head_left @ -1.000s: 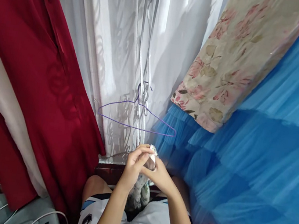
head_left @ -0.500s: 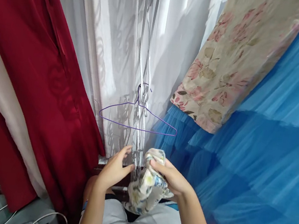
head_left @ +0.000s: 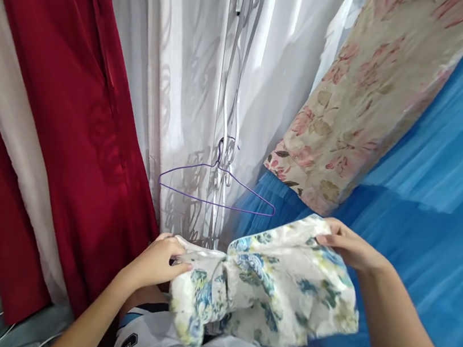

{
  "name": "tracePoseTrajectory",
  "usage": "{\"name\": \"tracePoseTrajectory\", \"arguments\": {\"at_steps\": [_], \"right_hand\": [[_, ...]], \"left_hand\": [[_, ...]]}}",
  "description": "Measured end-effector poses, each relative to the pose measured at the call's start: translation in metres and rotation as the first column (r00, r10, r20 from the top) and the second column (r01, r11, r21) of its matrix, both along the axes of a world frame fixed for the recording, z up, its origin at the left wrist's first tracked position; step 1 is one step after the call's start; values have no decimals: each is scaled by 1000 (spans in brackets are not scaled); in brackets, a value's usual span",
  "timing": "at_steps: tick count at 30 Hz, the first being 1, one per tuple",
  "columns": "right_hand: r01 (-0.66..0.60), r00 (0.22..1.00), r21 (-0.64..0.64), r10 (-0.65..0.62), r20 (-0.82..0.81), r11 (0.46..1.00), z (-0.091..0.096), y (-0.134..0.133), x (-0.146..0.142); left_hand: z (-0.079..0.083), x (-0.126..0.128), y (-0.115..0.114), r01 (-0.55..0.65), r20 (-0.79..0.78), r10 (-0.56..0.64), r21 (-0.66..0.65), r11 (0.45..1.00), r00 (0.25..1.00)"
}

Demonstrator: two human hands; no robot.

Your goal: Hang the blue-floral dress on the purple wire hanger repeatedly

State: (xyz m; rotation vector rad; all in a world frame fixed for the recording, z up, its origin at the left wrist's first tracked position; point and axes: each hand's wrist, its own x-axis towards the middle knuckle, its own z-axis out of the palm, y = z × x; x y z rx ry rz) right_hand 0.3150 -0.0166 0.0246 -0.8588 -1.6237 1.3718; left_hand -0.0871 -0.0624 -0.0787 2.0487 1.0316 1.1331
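Note:
A white garment with blue and yellow flowers is stretched between my two hands, above my lap. My left hand pinches its left edge between thumb and fingers. At its upper right corner, my right hand is closed on the cloth, thumb on the near side. The garment hangs in folds, with a gathered part near its middle; which kind of clothing it is I cannot tell. Just beyond it, a bare purple wire hanger hangs by its hook on a white metal stand.
Long red garments hang on the left. On the right are a beige cloth with pink flowers and layered blue tulle. White curtains form the back. Thin white cables lie at the lower left.
The flowered garment, bunched in my right hand before, is now spread out wide. My left hand has taken hold of its left edge, and my right hand has moved up and right.

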Motion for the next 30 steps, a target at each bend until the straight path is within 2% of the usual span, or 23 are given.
{"name": "tracePoseTrajectory", "arguments": {"at_steps": [2,5,8,11,13,15,19,21,24,26,27,30], "right_hand": [[127,989,-38,-129,-67,991,13,21,-18],[178,976,-86,-187,-111,980,22,57,-48],[145,980,-110,-158,-118,983,19,89,-69],[79,991,-154,-95,-99,985,11,110,-85],[39,995,-176,-55,-87,984,7,114,-92],[23,995,-181,-41,-95,983,6,112,-96],[-10,994,-166,-8,-109,986,11,104,-91],[-25,996,-186,9,-87,982,15,101,-87],[-2,998,-232,-13,-66,973,20,100,-83],[15,998,-245,-32,-62,969,21,99,-84],[33,997,-242,-49,-64,970,20,98,-85],[127,985,-197,-148,-95,972,10,98,-93]], "left_hand": [[8,-8,4,-50,-44,55,114,992,998],[21,-4,7,-79,-63,100,275,958,993],[33,0,10,-50,4,51,279,959,999],[37,-11,18,-116,-10,122,239,964,993],[32,-28,27,-212,-122,254,279,936,959],[24,-50,40,-302,-248,394,338,891,885],[15,-92,77,-405,-396,530,358,841,750],[22,-106,98,-448,-399,578,376,811,711],[48,-109,126,-496,-348,643,425,757,682],[71,-98,140,-503,-260,638,433,748,724],[82,-88,145,-481,-198,595,421,769,779],[107,-51,152,-296,-28,332,386,874,943]]}}
